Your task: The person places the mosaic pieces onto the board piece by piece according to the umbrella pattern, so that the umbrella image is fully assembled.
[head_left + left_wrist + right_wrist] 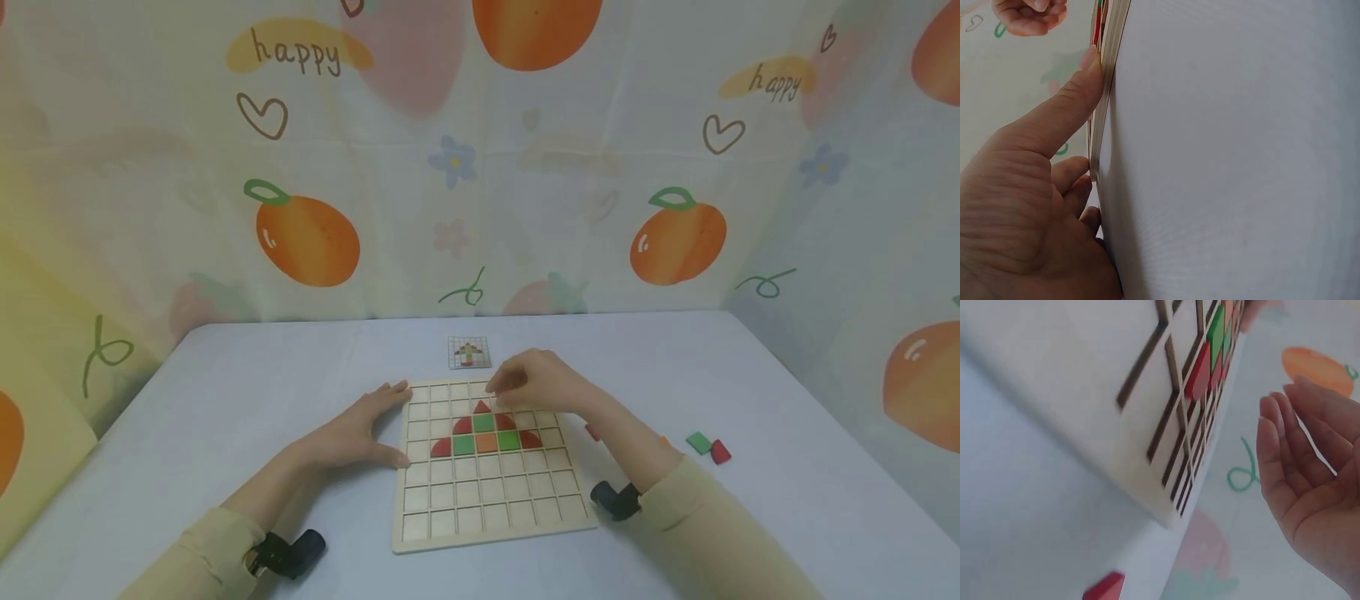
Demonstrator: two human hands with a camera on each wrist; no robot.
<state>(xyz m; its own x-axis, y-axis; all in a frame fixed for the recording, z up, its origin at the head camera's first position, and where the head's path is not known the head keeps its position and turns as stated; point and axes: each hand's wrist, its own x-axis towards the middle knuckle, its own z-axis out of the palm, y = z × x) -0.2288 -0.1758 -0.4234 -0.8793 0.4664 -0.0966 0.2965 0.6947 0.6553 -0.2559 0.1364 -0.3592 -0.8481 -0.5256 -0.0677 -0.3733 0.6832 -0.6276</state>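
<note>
A wooden grid board (pixel 495 517) lies on the white table. Coloured tiles fill some of its upper cells: a red triangle (pixel 482 407) on top, a green square (pixel 483 422) between red curved pieces, then a row with an orange square (pixel 487 442) at its middle. My left hand (pixel 341 437) rests at the board's left side, thumb and fingers spread; the left wrist view has its thumb against the board's edge (pixel 1110 81). Over the upper right cells hovers my right hand (pixel 542 382), and in the right wrist view its fingers (pixel 1285 434) bend loosely with no tile visible among them.
Behind the board lies a small pattern card (pixel 468 352). To the right are a loose green square (pixel 698 442) and a red curved piece (pixel 721 452). Another red piece (pixel 592 432) and an orange bit (pixel 664 440) are partly hidden by the right forearm. A printed curtain (pixel 480 233) hangs behind the table.
</note>
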